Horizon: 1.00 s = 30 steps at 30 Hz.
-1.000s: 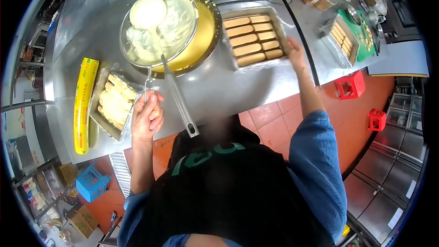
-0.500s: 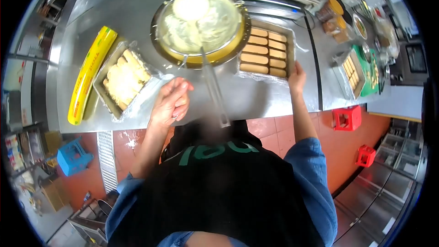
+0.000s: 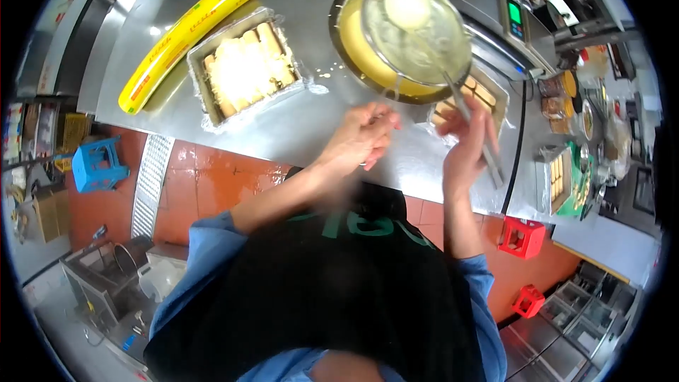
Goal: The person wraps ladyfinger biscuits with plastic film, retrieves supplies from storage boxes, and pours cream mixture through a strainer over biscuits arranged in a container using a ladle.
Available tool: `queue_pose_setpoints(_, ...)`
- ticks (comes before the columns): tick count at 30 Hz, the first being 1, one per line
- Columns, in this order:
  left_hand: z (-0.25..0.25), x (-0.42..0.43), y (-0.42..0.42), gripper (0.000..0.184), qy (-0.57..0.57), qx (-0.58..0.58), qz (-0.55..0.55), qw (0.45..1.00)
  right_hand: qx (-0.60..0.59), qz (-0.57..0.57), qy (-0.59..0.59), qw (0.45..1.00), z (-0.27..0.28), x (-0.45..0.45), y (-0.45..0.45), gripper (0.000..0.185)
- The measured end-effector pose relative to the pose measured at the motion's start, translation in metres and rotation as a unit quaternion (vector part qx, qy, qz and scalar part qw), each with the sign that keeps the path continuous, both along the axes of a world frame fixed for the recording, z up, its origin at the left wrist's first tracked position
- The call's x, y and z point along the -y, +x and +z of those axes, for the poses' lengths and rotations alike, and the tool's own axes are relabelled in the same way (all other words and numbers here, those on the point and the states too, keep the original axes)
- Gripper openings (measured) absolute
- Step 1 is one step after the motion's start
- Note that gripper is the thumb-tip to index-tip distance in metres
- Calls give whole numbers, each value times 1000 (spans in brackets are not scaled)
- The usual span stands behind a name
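Note:
My right hand (image 3: 467, 141), blurred, has its fingers around the long metal handle of a strainer (image 3: 417, 64). Inside the strainer lie pale cream and a round white thing. Below it is a steel bowl (image 3: 343, 46) of yellow mixture, its left part uncovered. My left hand (image 3: 364, 134) is just in front of the bowl, fingers curled in, with nothing seen in them. Partly hidden behind the strainer and my right hand, a lined tray (image 3: 501, 102) holds rows of ladyfinger biscuits (image 3: 481, 90). Further left, another lined tray (image 3: 203, 88) holds ladyfingers topped with pale cream or crumbs.
A yellow cling-film box (image 3: 187, 42) lies at the table's left. A scale (image 3: 515, 21) with a green display stands at the back right. Jars (image 3: 559, 95) and a small biscuit tray (image 3: 543, 184) are further right. Stools (image 3: 523, 237) stand on the floor.
My right hand has left the biscuit tray's edge and is now at the strainer handle. The strainer sits further right over the bowl. My left hand moved right, away from the left tray. The view has turned.

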State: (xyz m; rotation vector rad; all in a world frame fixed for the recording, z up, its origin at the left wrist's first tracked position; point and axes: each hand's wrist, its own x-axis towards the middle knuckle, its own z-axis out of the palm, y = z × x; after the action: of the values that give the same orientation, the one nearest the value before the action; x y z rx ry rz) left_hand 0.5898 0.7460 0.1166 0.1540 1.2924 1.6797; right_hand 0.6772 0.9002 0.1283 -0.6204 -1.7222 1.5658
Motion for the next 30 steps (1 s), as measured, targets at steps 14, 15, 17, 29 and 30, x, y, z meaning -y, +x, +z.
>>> queue_pose_setpoints(14, 14, 27, -42, 24, -103, -137, 26, 985, 115, 17, 497, 860, 61, -29, 22, 18)
queue_pose_setpoints(15, 19, 29, -44, 25, -104, -144, 27, 984, 124, 28, 502, 856, 55, -34, 19, 18)
queue_pose_setpoints(17, 25, 35, -43, 26, -109, -160, 29, 981, 144, 54, 514, 844, 37, -42, 12, 18)
queue_pose_setpoints(29, 38, 100, -18, 23, -46, -53, 12, 997, 140, 244, 425, 860, 10, -135, -50, 16)
queue_pose_setpoints(30, 37, 104, -9, 23, -32, -47, 7, 998, 153, 269, 341, 888, 24, -139, -56, 15)
